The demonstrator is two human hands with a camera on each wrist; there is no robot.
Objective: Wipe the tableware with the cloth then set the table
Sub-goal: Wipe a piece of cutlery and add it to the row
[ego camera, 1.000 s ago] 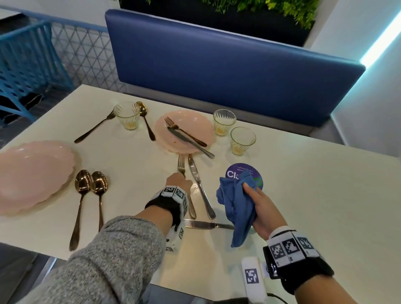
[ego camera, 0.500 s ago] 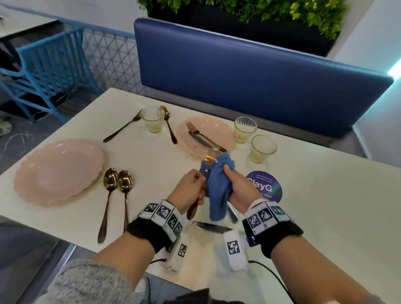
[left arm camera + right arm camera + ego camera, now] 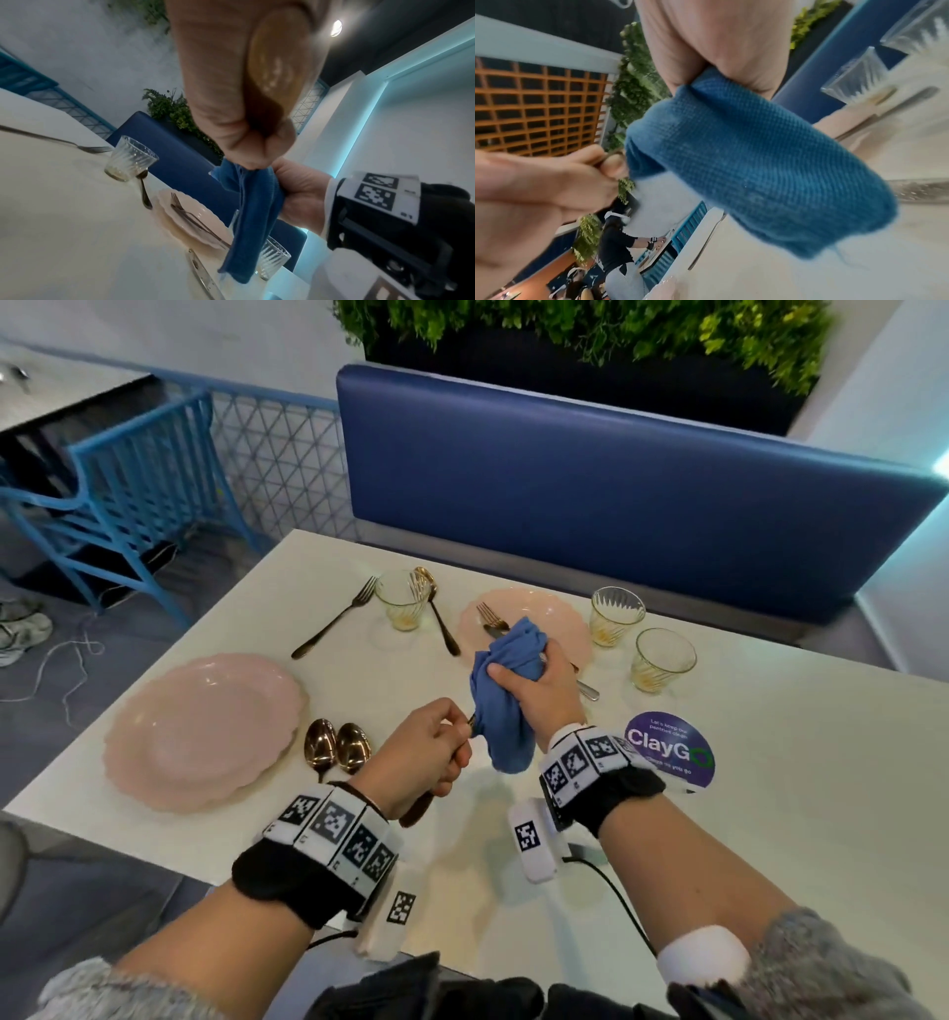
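Gripping bunched blue cloth (image 3: 506, 680): right hand (image 3: 539, 683) | left hand (image 3: 429, 752) clasps gold handle (image 3: 416, 806), head hidden

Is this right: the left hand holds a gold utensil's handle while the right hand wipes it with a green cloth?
Not quite: the cloth is blue, as the head view shows. The rest holds: the left hand holds the gold utensil's handle while the right hand wipes it.
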